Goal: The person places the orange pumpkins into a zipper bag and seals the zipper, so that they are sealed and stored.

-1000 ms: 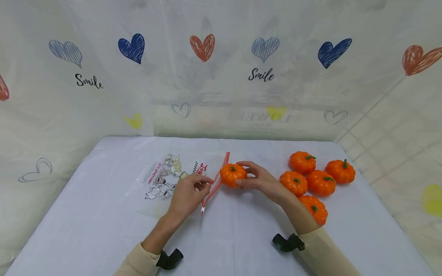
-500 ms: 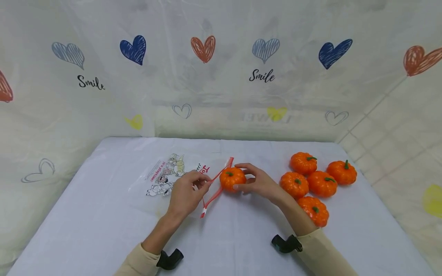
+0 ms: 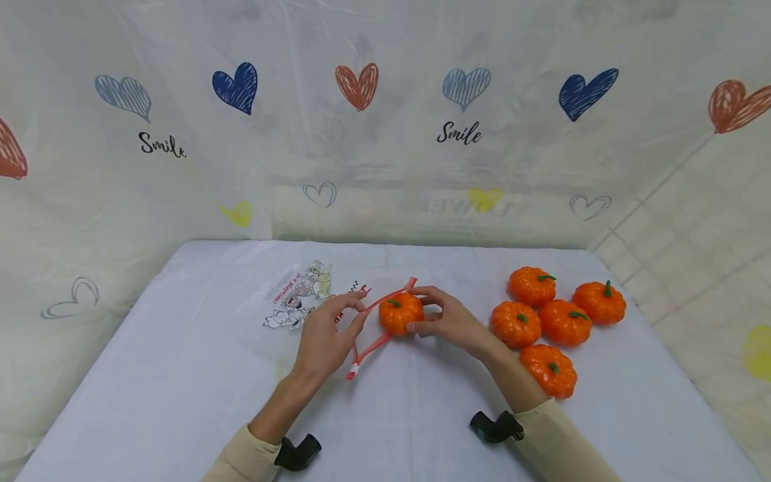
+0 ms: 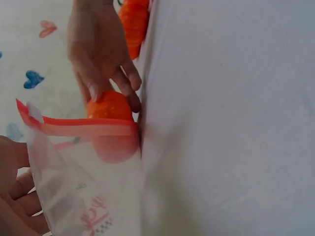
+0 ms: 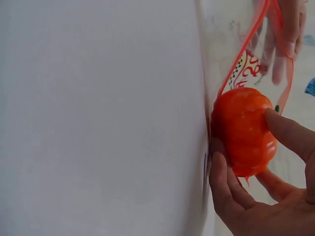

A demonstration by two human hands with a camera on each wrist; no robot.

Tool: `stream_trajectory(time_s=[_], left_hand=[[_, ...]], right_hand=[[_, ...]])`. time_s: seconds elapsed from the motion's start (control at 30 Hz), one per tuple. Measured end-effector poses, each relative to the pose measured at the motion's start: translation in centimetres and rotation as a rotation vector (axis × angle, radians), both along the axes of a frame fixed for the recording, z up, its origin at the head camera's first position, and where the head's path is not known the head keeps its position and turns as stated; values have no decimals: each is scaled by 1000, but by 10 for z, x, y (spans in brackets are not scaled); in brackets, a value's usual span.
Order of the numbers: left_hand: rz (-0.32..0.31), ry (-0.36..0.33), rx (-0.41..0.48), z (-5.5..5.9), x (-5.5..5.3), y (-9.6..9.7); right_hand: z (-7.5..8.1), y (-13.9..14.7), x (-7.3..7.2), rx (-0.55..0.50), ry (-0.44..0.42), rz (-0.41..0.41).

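A clear zip bag [image 3: 295, 301] with cartoon print and a red zip edge lies on the table, its mouth spread apart toward the right. My left hand [image 3: 325, 338] pinches the upper red edge between thumb and fingertips. My right hand [image 3: 452, 325] grips a small orange toy pumpkin [image 3: 400, 314] with a green stem from its right side. The pumpkin sits in the bag's mouth: in the left wrist view its front half [image 4: 115, 147] shows through the clear film, the rear half outside. The right wrist view shows the fingers round the pumpkin's outer side [image 5: 246, 137].
Several more toy pumpkins [image 3: 564, 322] lie grouped on the right of the white-covered table [image 3: 409, 428], the nearest one [image 3: 549, 370] beside my right forearm. Behind the table hangs a pale sheet [image 3: 385, 147] printed with hearts.
My right hand has moved the pumpkin slightly left, from beside the red edge into the bag's mouth. The left hand has lifted the upper edge, and the mouth has spread wider.
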State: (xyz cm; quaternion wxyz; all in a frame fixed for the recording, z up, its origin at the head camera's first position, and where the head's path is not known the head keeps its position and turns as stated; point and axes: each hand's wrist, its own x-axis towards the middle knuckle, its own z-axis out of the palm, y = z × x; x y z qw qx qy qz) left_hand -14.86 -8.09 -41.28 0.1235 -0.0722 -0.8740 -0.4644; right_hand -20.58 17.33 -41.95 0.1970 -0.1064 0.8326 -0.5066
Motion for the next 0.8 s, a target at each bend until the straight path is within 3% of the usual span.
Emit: stream_trajectory(time_s=[0.3, 0.53, 0.8], left_hand=[[-24, 7, -10, -3, 2, 1], [-24, 28, -77, -13, -1, 1], [-24, 73, -154, -14, 0, 3]], right_hand=[[-1, -5, -1, 38, 54, -54], [-2, -7, -1, 42, 68, -55], [-3, -8, -1, 54, 59, -65]])
